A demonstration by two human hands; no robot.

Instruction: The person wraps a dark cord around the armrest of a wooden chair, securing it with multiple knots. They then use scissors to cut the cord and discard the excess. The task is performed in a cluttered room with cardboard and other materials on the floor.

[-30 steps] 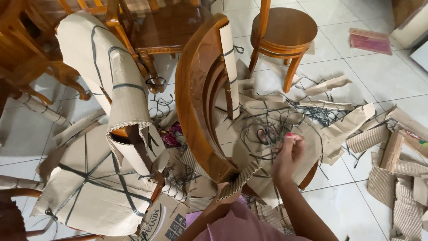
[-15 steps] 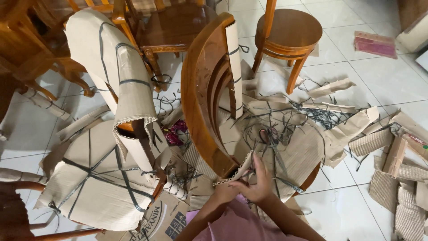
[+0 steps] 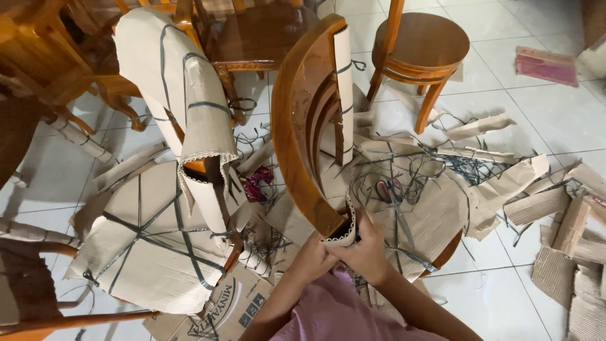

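Observation:
A wooden chair (image 3: 297, 120) with a curved back stands in front of me, its seat still covered by corrugated cardboard (image 3: 435, 215) and loose black straps. At the near end of the backrest a strip of cardboard wrap (image 3: 344, 230) curls off the wood. My right hand (image 3: 365, 252) grips that strip from the right. My left hand (image 3: 312, 259) closes on it from the left, just below the wood. Red-handled scissors (image 3: 388, 192) lie on the seat cardboard, apart from both hands.
A second chair (image 3: 170, 95), wrapped in cardboard and black straps, stands at left. A round wooden stool (image 3: 420, 47) is behind. Torn cardboard pieces (image 3: 568, 233) litter the tiled floor at right. A printed carton (image 3: 224, 303) lies near my knees.
My right hand came back from the seat near the scissors to the backrest's near end. Both hands now hold the cardboard wrap there.

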